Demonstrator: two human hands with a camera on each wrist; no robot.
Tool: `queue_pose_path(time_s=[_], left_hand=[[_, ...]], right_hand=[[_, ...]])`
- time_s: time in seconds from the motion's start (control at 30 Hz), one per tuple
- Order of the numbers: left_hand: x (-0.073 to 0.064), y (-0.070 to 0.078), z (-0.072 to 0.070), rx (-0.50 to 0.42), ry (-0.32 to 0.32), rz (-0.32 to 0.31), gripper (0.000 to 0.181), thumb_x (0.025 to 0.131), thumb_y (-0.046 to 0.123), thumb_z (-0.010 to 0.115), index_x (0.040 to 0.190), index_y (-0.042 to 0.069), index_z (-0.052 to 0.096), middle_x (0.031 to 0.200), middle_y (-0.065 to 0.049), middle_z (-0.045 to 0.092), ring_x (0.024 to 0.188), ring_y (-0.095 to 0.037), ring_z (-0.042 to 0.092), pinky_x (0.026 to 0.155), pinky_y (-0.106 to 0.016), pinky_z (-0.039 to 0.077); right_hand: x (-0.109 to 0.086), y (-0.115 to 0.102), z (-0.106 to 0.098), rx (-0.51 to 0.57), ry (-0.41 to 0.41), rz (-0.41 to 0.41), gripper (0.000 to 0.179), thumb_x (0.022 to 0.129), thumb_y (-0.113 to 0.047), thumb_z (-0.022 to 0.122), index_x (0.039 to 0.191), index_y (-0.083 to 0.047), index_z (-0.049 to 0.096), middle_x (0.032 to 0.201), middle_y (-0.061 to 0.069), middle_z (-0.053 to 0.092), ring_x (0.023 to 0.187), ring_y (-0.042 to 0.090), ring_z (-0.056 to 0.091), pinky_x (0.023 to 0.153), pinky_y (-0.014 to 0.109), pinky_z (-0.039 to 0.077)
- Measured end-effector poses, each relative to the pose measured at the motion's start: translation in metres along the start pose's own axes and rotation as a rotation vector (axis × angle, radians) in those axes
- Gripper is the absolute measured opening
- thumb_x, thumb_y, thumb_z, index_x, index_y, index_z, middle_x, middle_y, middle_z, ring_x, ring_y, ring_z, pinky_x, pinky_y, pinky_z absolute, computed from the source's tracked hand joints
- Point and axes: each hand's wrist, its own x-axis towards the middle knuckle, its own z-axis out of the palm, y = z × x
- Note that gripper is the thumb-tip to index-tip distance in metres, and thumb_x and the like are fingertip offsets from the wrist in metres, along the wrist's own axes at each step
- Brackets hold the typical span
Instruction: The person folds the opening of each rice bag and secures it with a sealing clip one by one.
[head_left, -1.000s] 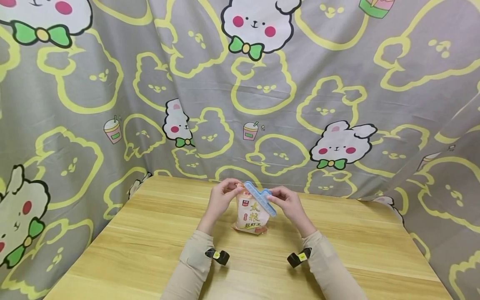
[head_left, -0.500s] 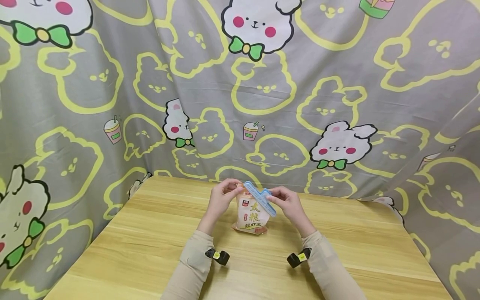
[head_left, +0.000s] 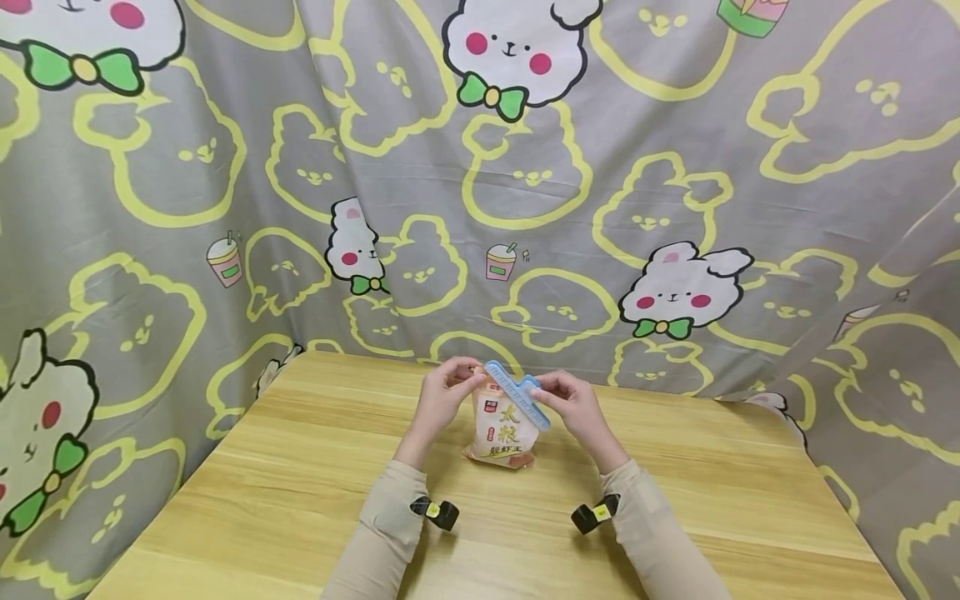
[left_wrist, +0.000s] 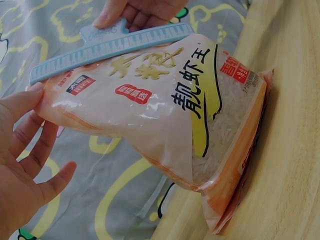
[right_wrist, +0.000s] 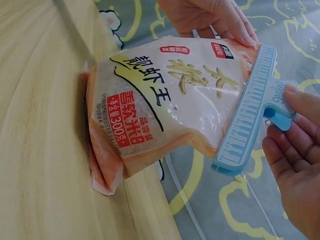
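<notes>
A small plastic bag of rice (head_left: 504,433), white and orange with printed characters, stands upright on the table. My left hand (head_left: 446,398) pinches its upper left corner between thumb and fingertips. Across the bag's top lies a long light-blue bag clip (head_left: 517,397), slanting down to the right. My right hand (head_left: 583,410) pinches the clip's handle, thumb on the near side, as the right wrist view shows. In the left wrist view, rice grains (left_wrist: 222,130) show through a clear window low on the bag.
The wooden table (head_left: 300,500) runs back to a grey curtain (head_left: 435,183) with cartoon animals, which hangs behind and at both sides. Black wrist cameras are strapped on both beige sleeves (head_left: 390,508).
The clip and my right hand have shifted slightly left and up along the bag's top. My left hand and the bag have stayed in place.
</notes>
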Motion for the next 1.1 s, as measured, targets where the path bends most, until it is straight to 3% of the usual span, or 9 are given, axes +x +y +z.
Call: queue_pose_path(time_s=[0.1, 0.47, 0.87, 1.1], left_hand=[[0.004, -0.015, 0.002, -0.005, 0.013, -0.007, 0.020, 0.088, 0.010, 0.071, 0.105, 0.001, 0.069, 0.090, -0.022, 0.069, 0.086, -0.025, 0.066, 0.084, -0.038, 0.054], [0.004, -0.018, 0.000, -0.001, 0.020, 0.018, 0.018, 0.086, 0.018, 0.074, 0.102, 0.010, 0.071, 0.086, -0.012, 0.071, 0.081, -0.012, 0.065, 0.082, -0.032, 0.053], [0.004, -0.018, 0.000, 0.022, 0.013, 0.027, 0.019, 0.087, 0.019, 0.073, 0.104, 0.011, 0.071, 0.086, -0.011, 0.071, 0.082, -0.013, 0.064, 0.084, -0.038, 0.052], [0.004, -0.019, 0.000, 0.045, 0.009, 0.045, 0.021, 0.087, 0.018, 0.073, 0.106, 0.010, 0.070, 0.087, -0.011, 0.072, 0.083, -0.012, 0.064, 0.083, -0.034, 0.053]], right_hand=[[-0.001, -0.004, 0.000, 0.000, -0.003, -0.001, 0.020, 0.089, -0.002, 0.067, 0.106, 0.009, 0.067, 0.099, 0.028, 0.065, 0.078, 0.002, 0.061, 0.073, 0.017, 0.052], [-0.001, -0.004, 0.001, 0.004, 0.003, 0.070, 0.024, 0.090, -0.004, 0.068, 0.110, 0.008, 0.066, 0.102, 0.025, 0.064, 0.080, 0.001, 0.061, 0.075, 0.016, 0.052], [-0.001, -0.004, 0.000, 0.039, 0.004, 0.094, 0.028, 0.089, -0.006, 0.068, 0.113, 0.008, 0.065, 0.098, 0.010, 0.063, 0.082, 0.004, 0.059, 0.074, 0.017, 0.051], [0.000, -0.004, 0.000, 0.028, -0.005, 0.121, 0.029, 0.090, -0.008, 0.068, 0.116, 0.006, 0.065, 0.103, 0.017, 0.063, 0.084, 0.006, 0.058, 0.074, 0.017, 0.050]])
